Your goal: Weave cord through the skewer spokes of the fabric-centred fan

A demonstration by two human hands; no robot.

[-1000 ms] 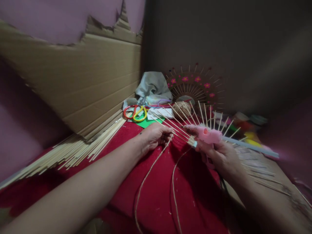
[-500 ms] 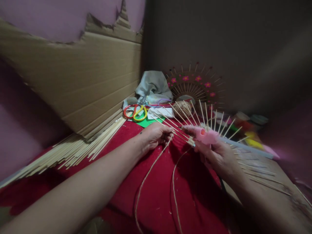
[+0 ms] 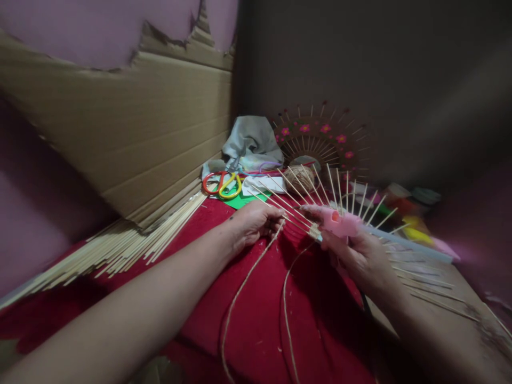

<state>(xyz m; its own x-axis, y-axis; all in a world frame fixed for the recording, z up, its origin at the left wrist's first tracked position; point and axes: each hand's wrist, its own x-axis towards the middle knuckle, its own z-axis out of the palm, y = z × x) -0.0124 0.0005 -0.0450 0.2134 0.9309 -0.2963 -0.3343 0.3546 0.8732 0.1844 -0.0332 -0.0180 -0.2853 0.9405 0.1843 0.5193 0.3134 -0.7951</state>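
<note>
Thumb and fingers of my left hand [image 3: 258,221] pinch a thin brown twine [image 3: 252,272] close to the tip of a wooden stick. From there the twine loops down over the red cloth [image 3: 256,314] and back up toward the fan of sticks. My right hand [image 3: 360,256] is wrapped around a pink glue gun [image 3: 340,221] with a pale glue stick [image 3: 412,242] jutting from its back. Its dark nozzle points left, over the sticks. Thin wooden sticks [image 3: 298,184] spread out in a fan around the gun, with twine wound near one end [image 3: 314,231].
A heap of loose sticks [image 3: 132,245] lies at left below a torn cardboard sheet [image 3: 172,128]. Behind my hands are scissors [image 3: 222,184] with red and yellow handles, green paper [image 3: 250,201], a twine ball [image 3: 299,180], grey cloth [image 3: 253,141] and a flower-decorated stick fan [image 3: 308,129].
The glue gun has shifted very slightly, its rear end dipping a little, while the right hand keeps its grip. My left hand and the twine stay almost still.
</note>
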